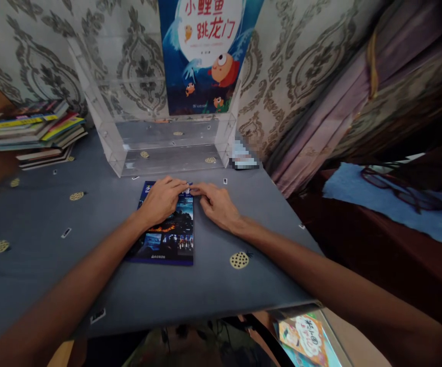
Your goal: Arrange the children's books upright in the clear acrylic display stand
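A dark blue picture book (169, 237) lies flat on the grey tablecloth (91, 285) in front of me. My left hand (161, 200) rests on the book's upper half, fingers curled over its top edge. My right hand (217, 204) sits just right of the book, its fingertips pinching the top right corner. Behind the book stands a clear acrylic display rack (167, 148). A blue book with a cartoon fish (205, 56) stands upright on the rack's upper step.
A stack of books (33, 132) lies at the table's back left. Curtains (343, 102) hang at the right, beside a dark table with a blue cloth (389, 204). More books (307, 339) show below the table's front edge. Patterned wallpaper lies behind.
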Tool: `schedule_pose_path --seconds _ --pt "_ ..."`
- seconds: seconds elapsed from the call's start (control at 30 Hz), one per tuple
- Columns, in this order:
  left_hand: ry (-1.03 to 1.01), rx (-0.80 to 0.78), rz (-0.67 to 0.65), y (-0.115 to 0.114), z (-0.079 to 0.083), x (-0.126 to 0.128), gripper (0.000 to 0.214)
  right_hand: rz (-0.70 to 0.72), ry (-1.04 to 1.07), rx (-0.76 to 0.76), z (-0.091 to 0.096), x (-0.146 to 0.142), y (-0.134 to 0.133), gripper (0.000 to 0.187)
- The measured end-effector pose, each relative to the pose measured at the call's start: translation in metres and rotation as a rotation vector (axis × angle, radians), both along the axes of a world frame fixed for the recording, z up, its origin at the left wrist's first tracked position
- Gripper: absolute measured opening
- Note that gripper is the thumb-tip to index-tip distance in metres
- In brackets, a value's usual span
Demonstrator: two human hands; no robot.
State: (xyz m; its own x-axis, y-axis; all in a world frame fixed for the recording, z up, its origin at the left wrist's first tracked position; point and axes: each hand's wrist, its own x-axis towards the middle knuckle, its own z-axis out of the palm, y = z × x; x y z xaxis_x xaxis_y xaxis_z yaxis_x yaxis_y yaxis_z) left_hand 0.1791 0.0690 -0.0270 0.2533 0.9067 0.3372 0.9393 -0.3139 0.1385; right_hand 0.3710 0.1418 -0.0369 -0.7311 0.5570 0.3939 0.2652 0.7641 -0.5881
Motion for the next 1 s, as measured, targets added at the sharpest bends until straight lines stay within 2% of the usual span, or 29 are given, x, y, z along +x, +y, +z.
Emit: schedule_pose_path --seconds 0.27,0.5,0.67,0.87,1.0 --pt "-0.007 0.018 -0.011 0.0 -0.002 -0.002 0.039 0.055 0.025 -0.028 0.002 0.016 -0.026 0.055" --pt "-0.025 0.019 -0.013 0.001 -0.004 -0.005 0.039 0.106 0.049 -0.021 0.002 0.025 -0.044 0.048" --pt "-0.04 -0.005 -0.079 -0.004 -0.003 -0.009 0.043 0.118 0.041 -0.023 0.002 0.026 -0.045 0.051" --pt "-0.033 -0.069 -0.197 -0.021 0.0 -0.004 0.047 0.096 0.036 -0.033 0.001 0.024 -0.045 0.052" --pt "-0.018 -0.109 -0.194 -0.032 0.005 0.001 0.048 0.099 0.028 -0.033 0.003 0.025 -0.045 0.056"
